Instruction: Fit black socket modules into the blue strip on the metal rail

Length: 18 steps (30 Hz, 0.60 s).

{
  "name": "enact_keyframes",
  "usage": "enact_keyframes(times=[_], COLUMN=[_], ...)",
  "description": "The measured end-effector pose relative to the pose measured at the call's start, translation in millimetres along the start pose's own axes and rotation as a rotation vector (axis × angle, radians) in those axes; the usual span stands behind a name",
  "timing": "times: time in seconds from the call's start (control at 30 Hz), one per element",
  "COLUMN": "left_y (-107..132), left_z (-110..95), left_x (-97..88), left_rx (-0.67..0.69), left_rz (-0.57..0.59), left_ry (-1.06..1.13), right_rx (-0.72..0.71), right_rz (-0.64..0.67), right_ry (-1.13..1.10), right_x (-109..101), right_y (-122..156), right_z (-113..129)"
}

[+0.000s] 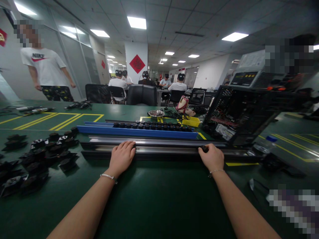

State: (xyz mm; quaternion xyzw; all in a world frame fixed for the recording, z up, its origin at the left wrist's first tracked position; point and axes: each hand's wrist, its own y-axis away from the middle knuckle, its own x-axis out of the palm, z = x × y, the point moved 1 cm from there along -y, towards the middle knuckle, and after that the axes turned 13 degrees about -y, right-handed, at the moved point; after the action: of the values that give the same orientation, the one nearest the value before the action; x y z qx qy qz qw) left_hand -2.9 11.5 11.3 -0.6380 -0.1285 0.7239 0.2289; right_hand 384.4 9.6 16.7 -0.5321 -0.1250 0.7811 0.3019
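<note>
A long dark metal rail with a shiny channel [164, 151] lies across the green table in front of me. Toward its left part, my left hand [122, 156] is closed over it, palm down, fingers together and curled over the far side; the thumb is hidden. My right hand [213, 157] pinches a small black part [204, 149] at the right part of the channel. Just behind runs a second silvery rail [159, 142]. Beyond that, a blue rail [139, 132] stands with a row of several black round parts [149, 125] along it.
Several black finned parts [41, 154] lie loose at left. An opened computer case [239, 113] stands at right, near a blue-capped bottle [267, 144]. A metal bowl [156, 114] and yellow tray [191, 121] sit farther back. A person in a white shirt [45, 68] stands behind the table.
</note>
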Motion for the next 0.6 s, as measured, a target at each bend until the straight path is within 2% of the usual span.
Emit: enact_keyframes(times=[0.3,0.6], left_y=[-0.6,0.3], left_z=[-0.3,0.2], left_x=[1.1,1.6], left_rx=[-0.005,0.002], left_rz=[0.024,-0.001], left_ry=[-0.001,-0.002], right_rx=[-0.054,-0.054], right_rz=[0.032,0.067], right_ry=[-0.053,-0.107], right_x=[5.2,5.9], right_y=[5.0,8.2], right_z=[16.6,21.8])
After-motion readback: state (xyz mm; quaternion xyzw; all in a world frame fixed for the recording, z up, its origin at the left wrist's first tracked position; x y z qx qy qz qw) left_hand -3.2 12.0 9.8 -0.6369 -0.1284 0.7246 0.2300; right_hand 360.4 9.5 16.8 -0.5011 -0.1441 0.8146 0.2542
